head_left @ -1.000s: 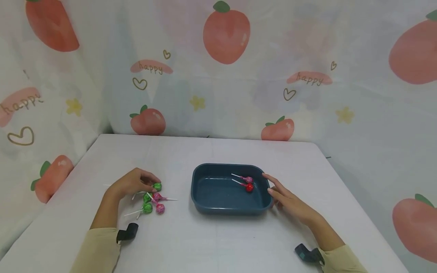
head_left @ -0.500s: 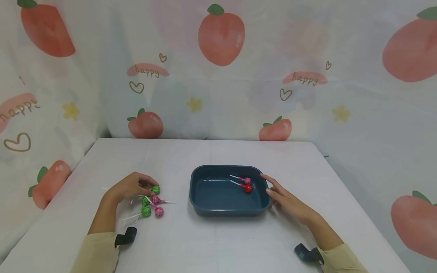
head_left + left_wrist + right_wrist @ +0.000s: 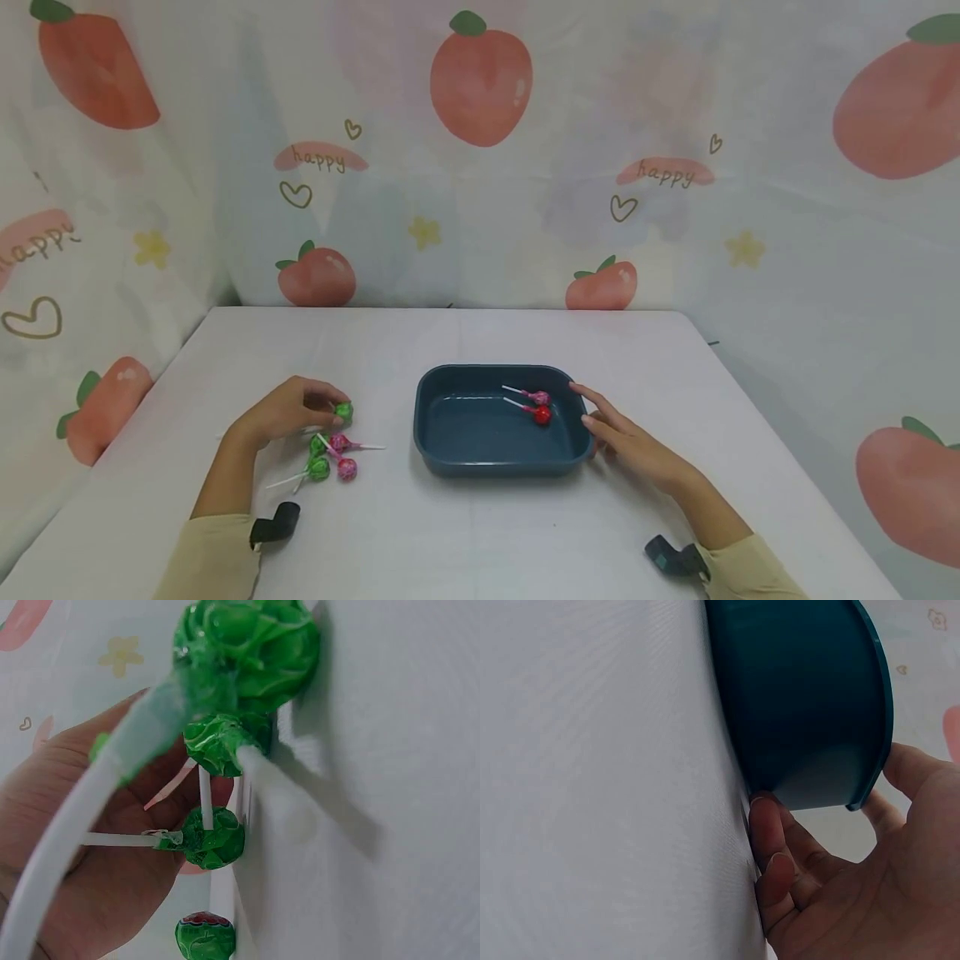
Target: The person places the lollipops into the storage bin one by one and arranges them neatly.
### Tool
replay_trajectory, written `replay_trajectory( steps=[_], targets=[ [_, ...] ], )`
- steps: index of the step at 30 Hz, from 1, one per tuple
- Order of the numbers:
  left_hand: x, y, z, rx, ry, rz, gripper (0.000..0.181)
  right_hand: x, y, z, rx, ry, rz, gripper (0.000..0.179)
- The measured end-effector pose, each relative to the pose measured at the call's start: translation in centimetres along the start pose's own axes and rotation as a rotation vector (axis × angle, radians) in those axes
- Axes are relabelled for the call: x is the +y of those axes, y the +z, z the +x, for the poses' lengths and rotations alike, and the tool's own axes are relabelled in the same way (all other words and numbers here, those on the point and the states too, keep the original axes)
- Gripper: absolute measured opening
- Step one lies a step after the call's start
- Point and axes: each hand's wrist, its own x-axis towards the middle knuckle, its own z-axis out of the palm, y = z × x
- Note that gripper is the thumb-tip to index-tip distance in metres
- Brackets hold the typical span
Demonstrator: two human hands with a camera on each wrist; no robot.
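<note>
Left hand [image 3: 288, 408]: middle left, pinching a green pop [image 3: 343, 413].
Pile [image 3: 320, 468]: just below; left wrist view shows four green pops, head view three.
Table [image 3: 390, 525]: white stretch between pile and box [image 3: 465, 433], far edge [image 3: 510, 312] behind.
Box: middle; pink pop [image 3: 540, 398], red pop [image 3: 542, 415] inside.
Right hand [image 3: 637, 446]: loosely touching box's right rim; right wrist view shows low fingertips [image 3: 766, 825] too.

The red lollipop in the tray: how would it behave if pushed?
The red lollipop would probably roll in an arc, having a round head and thin stick. It looks light, being small beside the tray, whose raised walls should keep it in.
</note>
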Motion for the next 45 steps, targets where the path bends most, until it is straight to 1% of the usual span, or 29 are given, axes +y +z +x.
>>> replay_trajectory(
  steps=[5, 7, 12, 16, 21, 25, 30, 39, 45],
  targets=[
    [0.3, 0.0, 0.3, 0.038, 0.021, 0.019, 0.023, 0.0, 0.0, 0.1, 0.002, -0.004, -0.002, 0.056],
    [0.6, 0.0, 0.4, 0.044, 0.028, 0.020, 0.023, 0.0, 0.0, 0.1, 0.002, -0.004, -0.003, 0.056],
    [1.3, 0.0, 0.7, 0.064, 0.060, 0.005, 0.025, 0.1, 0.1, 0.1, 0.002, 0.001, -0.002, 0.056],
    [2.1, 0.2, 1.2, 0.074, 0.086, -0.004, 0.027, 0.1, 0.0, 0.1, 0.004, 0.004, 0.001, 0.057],
    [3.1, 0.8, 2.3, 0.068, 0.123, 0.007, 0.029, 0.1, 0.0, 0.0, 0.007, 0.004, -0.001, 0.057],
    [4.1, 1.3, 3.1, 0.060, 0.140, 0.003, 0.028, 0.1, 0.1, -0.1, 0.005, 0.013, 0.006, 0.056],
    [5.4, 1.9, 3.8, 0.058, 0.148, -0.025, 0.028, 0.1, 0.1, -0.1, 0.004, 0.011, 0.001, 0.056],
    [7.0, 3.3, 4.8, 0.056, 0.156, -0.036, 0.027, -0.1, 0.1, -0.1, -0.005, 0.007, 0.012, 0.056],
    [8.0, 4.2, 5.6, 0.047, 0.174, -0.038, 0.026, 0.0, 0.1, -0.1, -0.006, 0.001, 0.013, 0.056]
  ],
)
